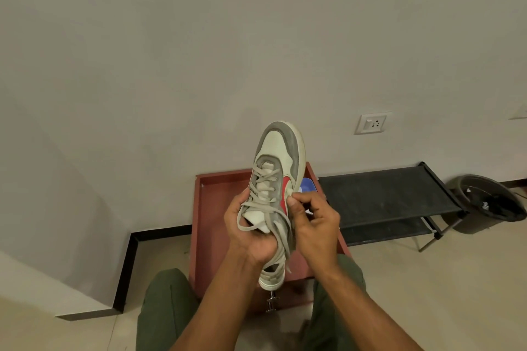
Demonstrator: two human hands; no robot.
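While my left hand point(248, 232) wraps its curled fingers round the collar and tongue of the grey-and-white sneaker point(281, 151), I hold the shoe up in the air in front of me, toe pointing away, above the red-brown tray point(211, 208) on the floor. My right hand point(316, 225) pinches the sneaker's right edge with thumb and forefinger, just beside the red stripe; I cannot tell whether a strand of lace is caught in that pinch. The laces point(263, 179) run slack across the eyelets, and their loose ends hang down past my left wrist.

The work looks like sorting out the lacing. To do it well I should clamp the heel end firmly with the left hand so the shoe does not twist, then take one strand at a time close to its eyelet, not far out where it only slides. Pulling evenly, row by row from the toe back, should stop the tongue bunching. The dangling ends could tangle, so I want them apart first.
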